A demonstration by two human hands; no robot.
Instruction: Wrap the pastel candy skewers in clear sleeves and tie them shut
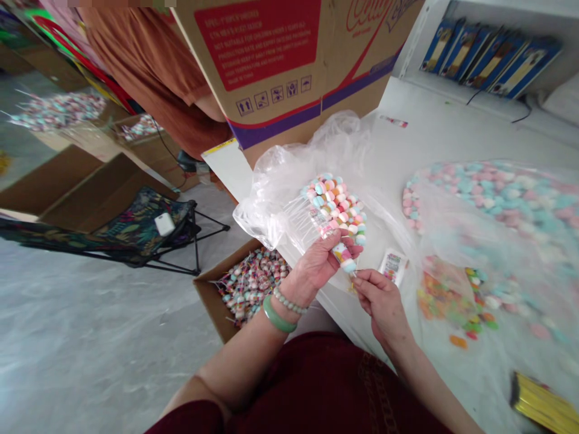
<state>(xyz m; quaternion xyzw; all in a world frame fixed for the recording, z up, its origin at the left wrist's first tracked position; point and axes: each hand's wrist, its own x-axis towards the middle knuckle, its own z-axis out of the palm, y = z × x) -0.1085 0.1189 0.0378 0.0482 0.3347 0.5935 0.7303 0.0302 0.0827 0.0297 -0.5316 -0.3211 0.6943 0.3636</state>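
My left hand [322, 258] is closed around a bunch of marshmallow skewers [337, 208], pastel pink, blue, yellow and white, fanned out above the table edge. A green bangle and a bead bracelet sit on that wrist. My right hand [377, 296] pinches the lower end of one skewer [347, 260] just below the bunch. Clear plastic bags [280, 193] lie crumpled behind the skewers.
A cardboard box [212, 295] of finished skewers stands on the floor at the left. Loose marshmallows [488, 193] and jelly candies [447, 304] lie under plastic on the white table. A large carton [289, 66] stands behind. Gold twist ties [543, 407] lie at bottom right. A person in orange [154, 66] is beyond.
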